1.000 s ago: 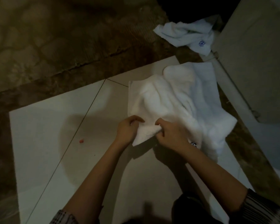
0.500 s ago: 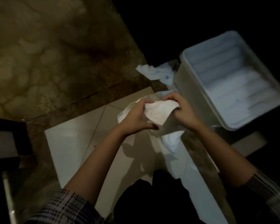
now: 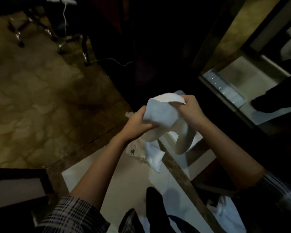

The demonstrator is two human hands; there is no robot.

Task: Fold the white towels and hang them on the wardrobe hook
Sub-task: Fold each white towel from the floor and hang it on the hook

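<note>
Both hands held one white towel [image 3: 160, 113] in the air above the floor, in the middle of the view. The left hand [image 3: 138, 124] was closed on its lower left part, thumb pressed over the cloth; the right hand [image 3: 191, 111] pinched the upper edge, where a corner curled over the fingers. The cloth looked soft and thick, bunched into a rounded mass, with two limp ends hanging down below the right wrist. A second towel [image 3: 148, 153], crumpled and bearing a small dark embroidered mark, lay on the pale smooth floor tiles [image 3: 124, 179] directly under the hands, partly hidden by the left forearm. A brown stone strip [image 3: 180, 175] ran diagonally beside it. To the left lay mottled tan carpet [image 3: 40, 101], with metal chair legs [image 3: 62, 46] and a thin cable [image 3: 114, 61] at its far edge. Plaid sleeves [image 3: 74, 216] covered the arms near the frame's bottom. The background was too dark to read.
</note>
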